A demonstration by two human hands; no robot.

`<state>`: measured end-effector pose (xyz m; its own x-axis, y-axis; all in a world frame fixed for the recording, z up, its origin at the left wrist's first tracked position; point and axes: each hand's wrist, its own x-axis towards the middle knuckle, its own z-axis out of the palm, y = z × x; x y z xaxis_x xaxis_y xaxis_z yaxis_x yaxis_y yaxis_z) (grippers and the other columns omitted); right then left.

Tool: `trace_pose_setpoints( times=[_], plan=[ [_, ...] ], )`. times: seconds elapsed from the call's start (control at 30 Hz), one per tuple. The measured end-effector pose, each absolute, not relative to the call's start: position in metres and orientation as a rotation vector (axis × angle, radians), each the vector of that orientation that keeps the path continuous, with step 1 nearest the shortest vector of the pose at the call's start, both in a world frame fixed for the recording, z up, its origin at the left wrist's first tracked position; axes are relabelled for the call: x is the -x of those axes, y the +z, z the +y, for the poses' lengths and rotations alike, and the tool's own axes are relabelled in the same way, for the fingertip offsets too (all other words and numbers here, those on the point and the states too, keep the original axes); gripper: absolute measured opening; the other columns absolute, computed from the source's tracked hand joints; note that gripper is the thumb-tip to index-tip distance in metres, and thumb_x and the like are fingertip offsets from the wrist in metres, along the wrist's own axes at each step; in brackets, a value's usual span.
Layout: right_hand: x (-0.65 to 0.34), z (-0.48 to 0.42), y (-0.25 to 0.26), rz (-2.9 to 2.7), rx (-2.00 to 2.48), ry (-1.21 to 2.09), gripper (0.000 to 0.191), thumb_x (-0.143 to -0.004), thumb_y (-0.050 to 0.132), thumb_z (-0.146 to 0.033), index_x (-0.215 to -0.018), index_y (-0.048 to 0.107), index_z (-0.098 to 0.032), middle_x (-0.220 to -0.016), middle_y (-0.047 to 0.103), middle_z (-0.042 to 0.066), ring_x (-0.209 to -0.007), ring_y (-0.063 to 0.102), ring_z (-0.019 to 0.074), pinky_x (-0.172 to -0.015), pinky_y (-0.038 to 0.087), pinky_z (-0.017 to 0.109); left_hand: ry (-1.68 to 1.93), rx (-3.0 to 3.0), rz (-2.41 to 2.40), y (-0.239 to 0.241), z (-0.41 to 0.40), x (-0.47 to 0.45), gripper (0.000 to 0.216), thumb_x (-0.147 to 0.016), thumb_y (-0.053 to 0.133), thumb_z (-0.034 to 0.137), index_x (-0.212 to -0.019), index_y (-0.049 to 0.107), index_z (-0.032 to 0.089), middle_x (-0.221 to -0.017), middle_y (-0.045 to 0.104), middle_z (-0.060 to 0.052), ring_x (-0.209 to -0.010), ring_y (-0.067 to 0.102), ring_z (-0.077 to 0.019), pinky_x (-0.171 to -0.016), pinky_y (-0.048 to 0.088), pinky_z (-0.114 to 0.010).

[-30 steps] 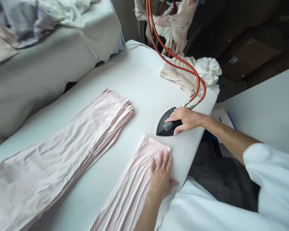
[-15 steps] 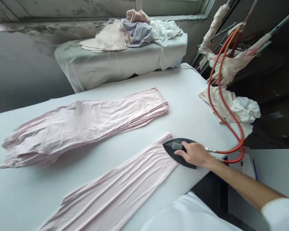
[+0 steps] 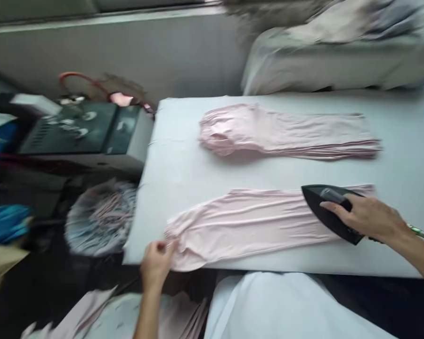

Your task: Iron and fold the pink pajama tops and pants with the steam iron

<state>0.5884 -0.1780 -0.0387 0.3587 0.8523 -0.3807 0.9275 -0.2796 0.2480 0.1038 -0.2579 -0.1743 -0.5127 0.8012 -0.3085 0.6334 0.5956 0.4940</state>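
Observation:
Pale pink trousers point(image 3: 247, 226) lie folded lengthwise along the front of the white-covered table point(image 3: 176, 179), with creases running down the leg. My right hand point(image 3: 371, 214) is closed around the handle of a black iron point(image 3: 328, 212), whose sole rests on the trouser leg near the hem. At the gathered waist end, my left hand point(image 3: 157, 261) pinches the edge of the trousers between thumb and fingers. Behind them lies a flat stack of similar pink trousers point(image 3: 289, 134), touched by neither hand.
A padded board point(image 3: 325, 66) with garments on it stands behind the table. Left of the table are a dark-topped machine point(image 3: 88, 127) and a plastic-lined bin point(image 3: 101, 219) holding scraps. More pink garments point(image 3: 95, 306) hang below at the front left.
My view has swung left, bringing the machine, the bin and my left hand into sight, the hand at the waist end. The iron has moved from the hem farther onto the leg.

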Motion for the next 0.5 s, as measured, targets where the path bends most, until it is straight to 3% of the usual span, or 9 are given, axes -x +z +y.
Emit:
trace_pose_setpoints(
  times=[0.1,0.27,0.37,0.5],
  plan=[
    [-0.421,-0.191,-0.062,2.005,-1.687,-0.570,0.060,-0.088,0.039,-0.071,-0.086,0.067,-0.018,-0.088,0.072,0.016,-0.082,0.069,0.0315,-0.070,0.047,0.036,0.487,-0.892,2.216,-0.171,-0.283,-0.063,0.064,-0.051,0.064,0.072,-0.087,0.067,0.019,-0.084,0.071,-0.010,-0.084,0.067,-0.0293,-0.080,0.052,-0.039],
    [-0.215,-0.203,-0.095,2.284,-1.026,-0.984,0.064,-0.083,0.046,-0.073,-0.096,0.072,-0.016,-0.097,0.073,0.015,-0.089,0.069,0.0305,-0.074,0.051,0.037,0.620,-0.629,2.020,-0.171,-0.273,-0.045,0.060,-0.052,0.064,0.068,-0.084,0.069,0.017,-0.082,0.075,-0.010,-0.084,0.069,-0.0295,-0.068,0.055,-0.034],
    [-0.228,-0.182,-0.106,2.231,-1.109,-1.014,0.069,-0.078,0.050,-0.077,-0.101,0.072,-0.015,-0.099,0.073,0.016,-0.090,0.069,0.0318,-0.075,0.052,0.039,0.638,-0.352,1.966,-0.173,-0.268,-0.041,0.055,-0.040,0.081,0.051,-0.084,0.069,0.019,-0.083,0.076,-0.010,-0.088,0.070,-0.0319,-0.064,0.056,-0.033],
    [-0.366,-0.151,-0.082,2.011,-1.769,-0.698,0.071,-0.087,0.037,-0.075,-0.100,0.070,-0.014,-0.101,0.072,0.019,-0.093,0.069,0.0342,-0.077,0.051,0.042,0.778,-0.206,1.619,-0.164,-0.261,-0.073,0.055,-0.036,0.088,0.038,-0.085,0.067,0.021,-0.089,0.075,-0.009,-0.083,0.071,-0.0306,-0.067,0.058,-0.036]
  ],
)
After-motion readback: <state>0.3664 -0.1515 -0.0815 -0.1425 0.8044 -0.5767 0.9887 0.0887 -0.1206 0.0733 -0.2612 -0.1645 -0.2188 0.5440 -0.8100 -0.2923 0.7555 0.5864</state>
